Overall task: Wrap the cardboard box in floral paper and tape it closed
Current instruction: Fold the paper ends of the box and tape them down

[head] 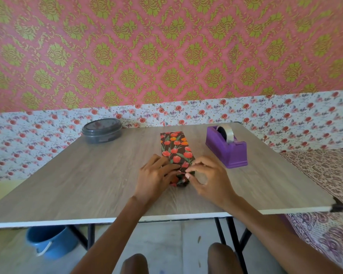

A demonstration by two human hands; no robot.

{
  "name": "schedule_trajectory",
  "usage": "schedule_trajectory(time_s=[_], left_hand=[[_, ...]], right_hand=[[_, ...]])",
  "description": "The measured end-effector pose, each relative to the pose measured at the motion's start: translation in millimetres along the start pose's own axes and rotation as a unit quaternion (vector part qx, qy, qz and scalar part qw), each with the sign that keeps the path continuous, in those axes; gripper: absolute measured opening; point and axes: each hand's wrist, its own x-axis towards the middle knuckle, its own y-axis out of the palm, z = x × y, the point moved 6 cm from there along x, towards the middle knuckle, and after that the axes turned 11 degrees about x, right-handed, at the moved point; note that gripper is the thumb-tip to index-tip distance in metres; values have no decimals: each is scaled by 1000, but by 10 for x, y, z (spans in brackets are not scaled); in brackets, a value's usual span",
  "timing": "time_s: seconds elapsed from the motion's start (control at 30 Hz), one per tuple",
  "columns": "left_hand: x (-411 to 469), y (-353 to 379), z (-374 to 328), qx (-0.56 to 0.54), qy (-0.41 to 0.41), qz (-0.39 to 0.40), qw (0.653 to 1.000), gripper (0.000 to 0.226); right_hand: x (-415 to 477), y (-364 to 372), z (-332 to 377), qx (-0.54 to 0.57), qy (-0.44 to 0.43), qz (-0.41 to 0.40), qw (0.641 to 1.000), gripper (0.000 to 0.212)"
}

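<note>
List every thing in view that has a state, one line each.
floral-wrapped box: lies flat, near end being folded.
left hand: fingers press the box's near end.
right hand: pinches a fold at the box's near end.
tape dispenser: upright, roll loaded, untouched, right of the box.
grey round container: lid on.
blue bucket: on the floor under the table.

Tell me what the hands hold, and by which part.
The wrapped box, at its near end: left hand presses on it, right hand pinches the end fold.
</note>
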Motion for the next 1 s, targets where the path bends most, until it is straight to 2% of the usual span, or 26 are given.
schedule_trajectory(time_s=[0.1,0.23,0.4,0.53,0.7,1.0], left_hand=[[12,-25,3,-8,-3,13,1000,25],[31,-14,32,-9,-10,38,999,15],[25,13,60,-19,-17,62,998,21],[33,2,53,-21,-22,60,998,21],[42,-4,50,-23,-27,62,997,19],[46,-8,37,-20,-37,66,997,20]], right_hand=[[-7,60,19,-26,10,-5,1000,13],[13,101,43,-38,18,-27,999,17],[1,104,26,-21,34,-51,998,22],[21,126,60,-20,25,-43,999,18],[12,116,19,32,74,-71,994,21],[9,99,107,24,62,-83,994,12]])
